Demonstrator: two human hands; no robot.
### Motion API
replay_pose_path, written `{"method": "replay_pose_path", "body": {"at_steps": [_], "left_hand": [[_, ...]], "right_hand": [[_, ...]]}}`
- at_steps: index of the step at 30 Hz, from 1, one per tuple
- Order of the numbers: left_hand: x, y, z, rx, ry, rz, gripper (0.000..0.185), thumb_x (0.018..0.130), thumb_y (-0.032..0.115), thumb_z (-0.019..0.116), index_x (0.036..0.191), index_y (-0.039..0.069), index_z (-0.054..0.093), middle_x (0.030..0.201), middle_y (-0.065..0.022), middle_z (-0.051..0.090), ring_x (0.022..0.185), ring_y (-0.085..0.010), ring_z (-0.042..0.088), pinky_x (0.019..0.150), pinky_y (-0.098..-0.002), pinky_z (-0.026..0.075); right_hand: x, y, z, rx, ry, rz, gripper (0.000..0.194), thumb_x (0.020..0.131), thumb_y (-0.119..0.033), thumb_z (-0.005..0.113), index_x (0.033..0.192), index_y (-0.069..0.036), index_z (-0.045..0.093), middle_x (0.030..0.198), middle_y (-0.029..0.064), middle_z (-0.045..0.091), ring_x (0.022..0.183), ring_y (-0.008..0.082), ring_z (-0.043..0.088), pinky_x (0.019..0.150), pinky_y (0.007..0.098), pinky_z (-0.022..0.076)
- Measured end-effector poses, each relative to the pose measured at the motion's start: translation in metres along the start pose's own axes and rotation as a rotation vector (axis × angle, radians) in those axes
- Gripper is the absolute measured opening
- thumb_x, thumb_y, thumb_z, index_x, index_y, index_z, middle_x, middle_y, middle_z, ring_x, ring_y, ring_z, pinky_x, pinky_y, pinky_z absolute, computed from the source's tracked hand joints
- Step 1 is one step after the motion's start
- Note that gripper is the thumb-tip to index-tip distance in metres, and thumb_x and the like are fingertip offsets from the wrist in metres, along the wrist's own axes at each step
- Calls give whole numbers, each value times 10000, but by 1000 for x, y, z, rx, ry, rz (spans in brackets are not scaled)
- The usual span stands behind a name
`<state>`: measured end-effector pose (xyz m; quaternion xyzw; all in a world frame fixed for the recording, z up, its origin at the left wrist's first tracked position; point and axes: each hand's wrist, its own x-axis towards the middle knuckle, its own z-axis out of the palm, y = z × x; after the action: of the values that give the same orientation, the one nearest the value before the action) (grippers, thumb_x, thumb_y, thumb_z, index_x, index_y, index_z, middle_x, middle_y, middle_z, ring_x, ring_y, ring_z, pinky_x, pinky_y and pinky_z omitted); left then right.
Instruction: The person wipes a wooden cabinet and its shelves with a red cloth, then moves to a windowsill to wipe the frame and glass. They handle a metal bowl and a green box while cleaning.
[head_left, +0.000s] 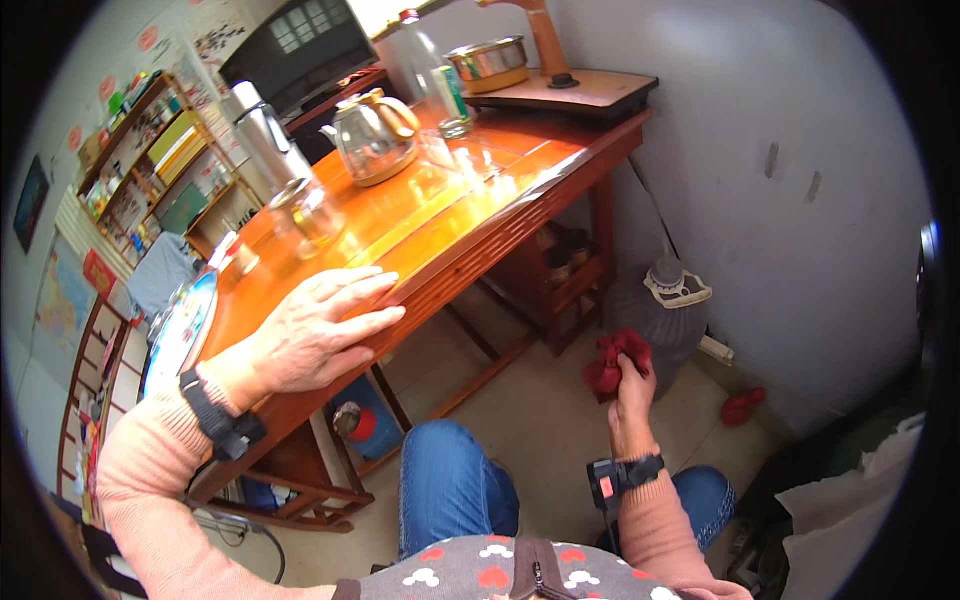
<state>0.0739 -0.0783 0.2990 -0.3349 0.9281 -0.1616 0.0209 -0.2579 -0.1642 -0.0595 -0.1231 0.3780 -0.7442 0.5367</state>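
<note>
My left hand (322, 326) rests flat on the near edge of a glossy reddish wooden table (420, 247), its fingers spread and holding nothing. Lower to the right, away from the table, my right hand (632, 394) grips a crumpled dark red cloth (616, 360). Behind that cloth stands a large clear water bottle (664, 337) with a white handle at its neck. On the tabletop, beyond my left hand, are a glass jar (306, 221), a steel thermos flask (270, 139) and a glass kettle (375, 142).
A tall glass bottle (442, 82) and a steel pot (491, 64) stand at the far end, the pot on a raised board (562, 94). A colourful round tray (184, 330) is at the left. Table legs and a shelf (570, 285) fill the space below. A red slipper (741, 407) lies by the wall.
</note>
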Motion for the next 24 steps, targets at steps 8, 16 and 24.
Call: {"method": "replay_pose_path", "body": {"at_steps": [8,16,24], "left_hand": [[-3,-14,27,-160,-63,-355,433,786,129,703,1199,223,792,1537,-234,510,1437,-489,447,1194,-563,367],[-14,-24,19,-222,-190,-267,484,729,202,808,1173,394,789,1516,-147,524,1384,-406,497,1146,-541,406],[-14,-29,15,-301,-236,-289,504,786,281,749,1260,452,748,1489,-67,574,1408,-283,500,1244,-554,217]], "right_hand": [[-6,-14,-40,-190,212,213,351,926,-32,690,1273,4,648,1160,93,719,1006,220,693,880,363,559],[-21,7,-24,-199,128,747,359,910,-20,640,1269,-2,626,1173,115,703,1086,252,688,937,404,571],[-24,-14,1,-19,-5,897,304,970,-86,671,1257,13,654,1109,106,744,966,235,737,884,379,607]]}}
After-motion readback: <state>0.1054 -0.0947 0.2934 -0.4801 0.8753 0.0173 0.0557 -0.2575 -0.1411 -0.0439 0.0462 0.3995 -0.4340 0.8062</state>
